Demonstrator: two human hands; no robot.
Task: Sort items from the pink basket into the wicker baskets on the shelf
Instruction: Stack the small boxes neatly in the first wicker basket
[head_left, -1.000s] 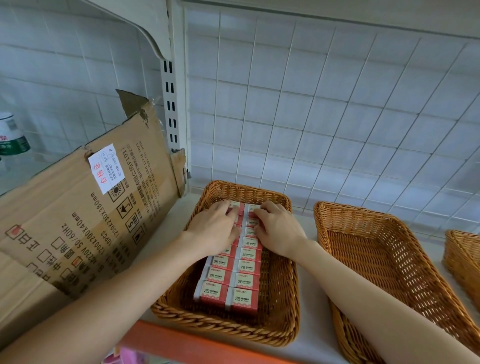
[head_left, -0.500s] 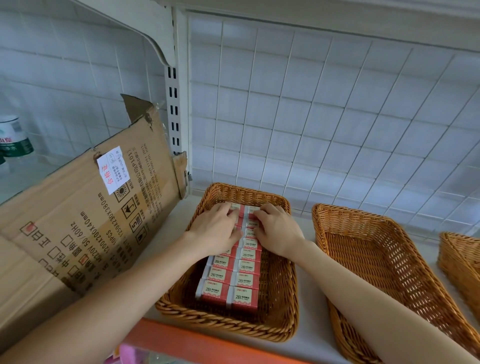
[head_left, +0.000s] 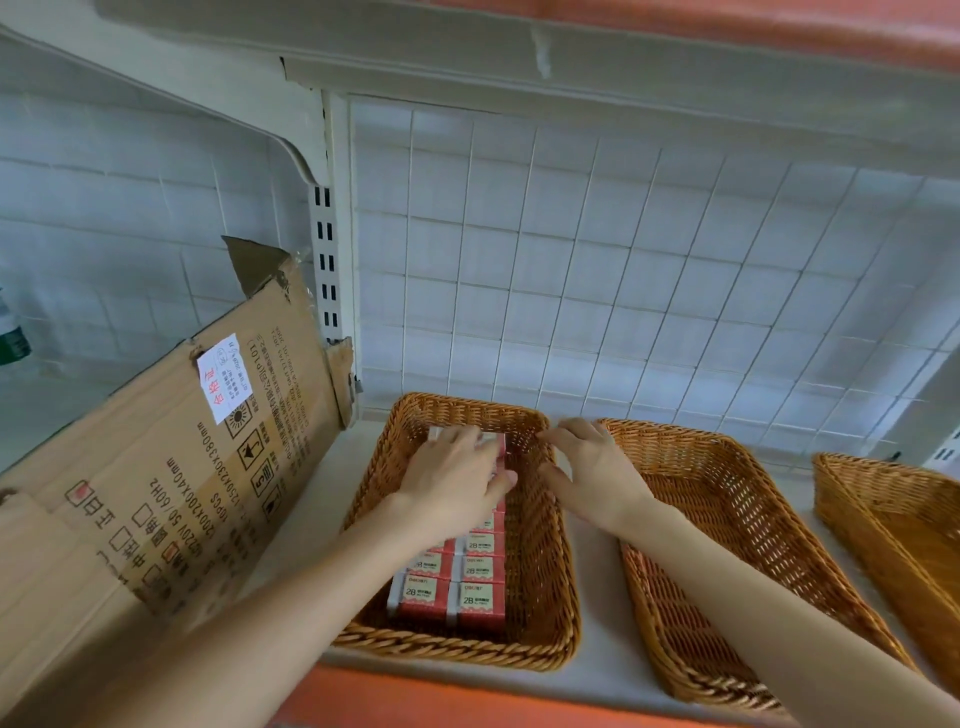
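The boxes (head_left: 470, 597) lie in two rows in the left basket (head_left: 457, 650). The left hand (head_left: 452, 478) rests flat on the far ones, fingers nearly straight; the right hand (head_left: 589, 467), loose and empty, touches the rim (perhaps steadying it). Press gently, keeping the rows flush.
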